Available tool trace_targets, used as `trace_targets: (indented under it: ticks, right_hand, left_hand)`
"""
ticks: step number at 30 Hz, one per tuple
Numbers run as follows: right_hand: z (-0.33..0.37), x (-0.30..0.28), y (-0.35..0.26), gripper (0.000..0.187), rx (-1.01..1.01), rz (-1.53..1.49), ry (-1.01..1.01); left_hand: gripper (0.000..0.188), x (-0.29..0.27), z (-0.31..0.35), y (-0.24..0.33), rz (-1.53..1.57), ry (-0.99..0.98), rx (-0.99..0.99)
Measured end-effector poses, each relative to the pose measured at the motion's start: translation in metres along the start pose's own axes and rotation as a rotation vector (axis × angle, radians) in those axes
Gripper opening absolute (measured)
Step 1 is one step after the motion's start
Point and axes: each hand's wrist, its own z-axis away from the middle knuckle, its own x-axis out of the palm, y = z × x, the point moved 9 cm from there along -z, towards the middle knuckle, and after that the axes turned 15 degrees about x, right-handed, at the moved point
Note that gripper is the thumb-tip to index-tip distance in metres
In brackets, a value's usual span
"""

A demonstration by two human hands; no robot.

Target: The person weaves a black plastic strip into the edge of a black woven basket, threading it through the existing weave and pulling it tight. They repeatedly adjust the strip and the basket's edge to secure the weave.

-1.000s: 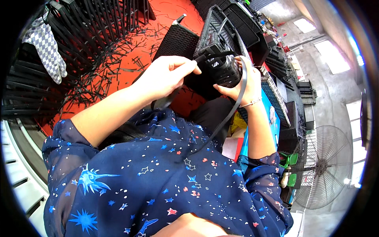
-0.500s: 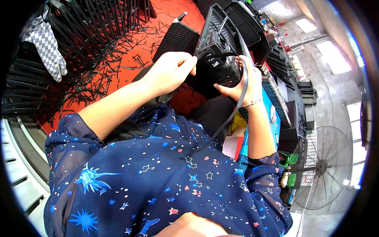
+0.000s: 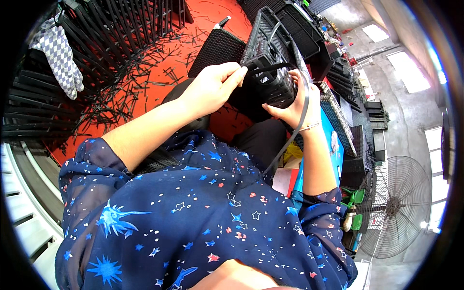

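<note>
A black woven rattan frame [image 3: 270, 60] stands tilted in front of me, its lower end close to my hands. My left hand [image 3: 212, 91] is closed in a pinch at the frame's left edge, on a flat black strip [image 3: 273, 67] that crosses the frame's lower end. My right hand [image 3: 300, 102] wraps round the frame's lower right corner, thumb underneath and fingers on the far side. Over that hand, a long length of strip loops and hangs down to my lap. The fingertips of the right hand are partly hidden.
Cut strip scraps [image 3: 130, 79] litter the red floor [image 3: 145, 96]. Stacked black frames [image 3: 121, 29] stand at left, a checked glove [image 3: 60, 58] hanging on them. A dark woven panel [image 3: 217, 50] stands beyond my left hand. To the right are a blue surface [image 3: 333, 133] and a large fan [image 3: 392, 205].
My left hand has shifted slightly right, closer to the frame, and the strip by it is less visible below the wrist. My right hand keeps its hold on the frame.
</note>
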Motion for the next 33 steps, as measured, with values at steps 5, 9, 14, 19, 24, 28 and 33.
trace_targets:
  ticks: [5, 9, 14, 19, 24, 28, 33]
  right_hand:
    - [0.003, 0.002, -0.006, 0.093, 0.022, 0.039, -0.015]
    - [0.006, 0.000, -0.008, 0.092, 0.031, 0.064, -0.018]
    - [0.009, 0.002, -0.011, 0.093, 0.017, 0.031, -0.008]
    - [0.012, 0.007, -0.011, 0.091, -0.001, 0.005, 0.000]
    - [0.019, 0.020, -0.013, 0.088, -0.024, 0.003, 0.049]
    - [0.036, 0.052, -0.018, 0.084, -0.003, -0.060, 0.018]
    - [0.068, 0.104, -0.031, 0.084, 0.020, -0.025, -0.047]
  left_hand:
    - [0.031, -0.004, 0.002, 0.004, -0.192, 0.038, 0.138]
    - [0.030, -0.003, -0.011, 0.036, -0.760, -0.116, 0.198]
    - [0.030, -0.004, -0.012, 0.047, -0.900, -0.052, 0.354]
    - [0.030, -0.013, -0.002, 0.038, -0.780, 0.123, 0.456]
    - [0.030, -0.015, 0.007, 0.007, -0.477, 0.259, 0.425]
    - [0.033, -0.022, 0.033, -0.023, -0.445, 0.150, 0.286]
    - [0.036, -0.031, 0.081, -0.072, -0.346, -0.083, 0.031]
